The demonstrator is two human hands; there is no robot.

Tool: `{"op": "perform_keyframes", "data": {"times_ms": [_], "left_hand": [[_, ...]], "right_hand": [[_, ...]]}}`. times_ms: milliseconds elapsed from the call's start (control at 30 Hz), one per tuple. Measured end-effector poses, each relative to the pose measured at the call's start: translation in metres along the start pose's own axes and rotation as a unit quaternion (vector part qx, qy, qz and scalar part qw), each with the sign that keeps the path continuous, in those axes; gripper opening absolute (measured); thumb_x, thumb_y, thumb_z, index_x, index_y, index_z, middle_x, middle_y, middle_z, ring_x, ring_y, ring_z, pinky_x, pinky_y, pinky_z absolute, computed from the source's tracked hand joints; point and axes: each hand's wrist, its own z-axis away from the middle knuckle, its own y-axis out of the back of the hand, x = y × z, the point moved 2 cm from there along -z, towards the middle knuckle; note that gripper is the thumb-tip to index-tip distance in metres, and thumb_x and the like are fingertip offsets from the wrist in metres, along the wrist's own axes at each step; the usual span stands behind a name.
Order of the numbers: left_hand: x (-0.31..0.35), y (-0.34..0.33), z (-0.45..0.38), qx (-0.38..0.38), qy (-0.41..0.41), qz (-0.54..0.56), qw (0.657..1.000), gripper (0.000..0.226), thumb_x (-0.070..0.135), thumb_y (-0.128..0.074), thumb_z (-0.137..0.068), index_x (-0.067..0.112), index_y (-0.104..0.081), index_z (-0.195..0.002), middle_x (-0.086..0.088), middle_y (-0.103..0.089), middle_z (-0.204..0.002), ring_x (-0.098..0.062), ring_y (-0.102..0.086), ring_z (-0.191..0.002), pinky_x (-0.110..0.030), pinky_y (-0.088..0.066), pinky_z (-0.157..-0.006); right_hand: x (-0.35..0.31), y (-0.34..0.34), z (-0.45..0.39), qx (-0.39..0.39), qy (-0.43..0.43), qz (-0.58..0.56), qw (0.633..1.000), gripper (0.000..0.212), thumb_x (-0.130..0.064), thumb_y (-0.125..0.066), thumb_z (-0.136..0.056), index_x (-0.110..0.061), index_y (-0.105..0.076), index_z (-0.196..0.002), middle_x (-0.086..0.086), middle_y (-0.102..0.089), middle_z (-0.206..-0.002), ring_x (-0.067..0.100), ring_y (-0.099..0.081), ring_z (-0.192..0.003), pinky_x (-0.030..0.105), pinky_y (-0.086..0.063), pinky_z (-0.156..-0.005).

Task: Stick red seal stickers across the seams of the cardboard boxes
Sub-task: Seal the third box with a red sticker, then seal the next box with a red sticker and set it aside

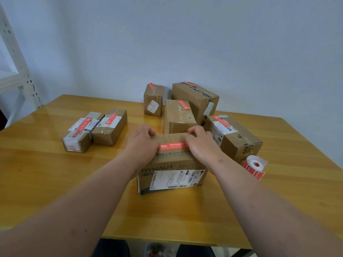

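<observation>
A cardboard box (172, 171) printed HYNAUT, with a white shipping label on its front, stands at the middle of the table. A red seal sticker (172, 145) lies across its top. My left hand (143, 143) grips the box's top left edge, fingers curled over the far side. My right hand (200, 143) grips the top right edge the same way, covering the sticker's right end. A roll of red seal stickers (255, 166) lies on the table to the right of the box.
Two small boxes (96, 128) with red stickers lie at the left. Several more sealed boxes (187, 106) cluster behind and to the right. The wooden table (55, 179) ends near my knees. A white metal rack (16, 71) stands at the far left.
</observation>
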Motion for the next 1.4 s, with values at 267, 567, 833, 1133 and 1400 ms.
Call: {"op": "perform_keyframes", "data": {"times_ms": [267, 567, 833, 1133, 1400], "left_hand": [[0.006, 0.012, 0.01, -0.095, 0.005, 0.046, 0.994, 0.029, 0.014, -0.049, -0.1, 0.032, -0.042, -0.122, 0.002, -0.054, -0.106, -0.014, -0.064, -0.083, -0.02, -0.048, -0.053], [-0.004, 0.053, -0.001, 0.15, -0.095, -0.261, 0.949, 0.029, 0.04, -0.065, -0.087, 0.028, -0.056, -0.112, 0.0, -0.046, -0.13, -0.024, -0.039, -0.125, -0.047, -0.037, -0.103], [-0.013, 0.047, 0.002, 0.097, -0.156, -0.303, 0.935, 0.043, 0.06, -0.032, -0.094, 0.031, -0.059, -0.111, 0.011, -0.056, -0.104, -0.011, -0.051, -0.097, -0.04, -0.043, -0.095], [-0.029, 0.066, -0.04, 0.052, -0.065, -0.385, 0.919, 0.073, 0.067, -0.04, -0.09, 0.032, -0.023, -0.152, 0.003, -0.033, -0.154, -0.023, -0.031, -0.141, -0.051, -0.02, -0.116], [-0.036, 0.069, -0.07, 0.13, -0.063, -0.364, 0.92, 0.065, 0.016, -0.044, -0.092, 0.034, -0.024, -0.152, 0.006, -0.017, -0.158, -0.026, -0.011, -0.144, -0.05, -0.011, -0.118]], "right_hand": [[0.0, 0.014, 0.008, -0.138, -0.006, -0.114, 0.984, 0.065, -0.022, -0.06, -0.091, -0.028, -0.031, -0.149, 0.002, -0.045, -0.14, 0.017, -0.053, -0.112, 0.029, -0.047, -0.087], [-0.004, 0.017, 0.017, -0.271, 0.016, -0.014, 0.962, 0.116, -0.031, -0.089, -0.063, -0.042, -0.015, -0.152, -0.005, -0.031, -0.145, 0.02, -0.042, -0.126, 0.042, -0.044, -0.104], [-0.04, -0.036, 0.014, -0.09, 0.011, 0.09, 0.992, 0.114, -0.086, -0.056, -0.065, -0.029, -0.007, -0.151, 0.001, -0.024, -0.137, 0.026, -0.042, -0.126, 0.04, -0.044, -0.098], [-0.07, -0.046, -0.009, -0.092, 0.106, -0.005, 0.99, 0.054, -0.017, -0.052, -0.098, -0.021, -0.03, -0.147, -0.005, -0.049, -0.118, 0.014, -0.05, -0.107, 0.019, -0.04, -0.081], [-0.058, -0.021, -0.052, 0.192, 0.135, 0.183, 0.955, 0.043, -0.038, -0.057, -0.09, -0.025, -0.053, -0.13, 0.0, -0.043, -0.137, 0.026, -0.033, -0.131, 0.04, -0.035, -0.107]]}}
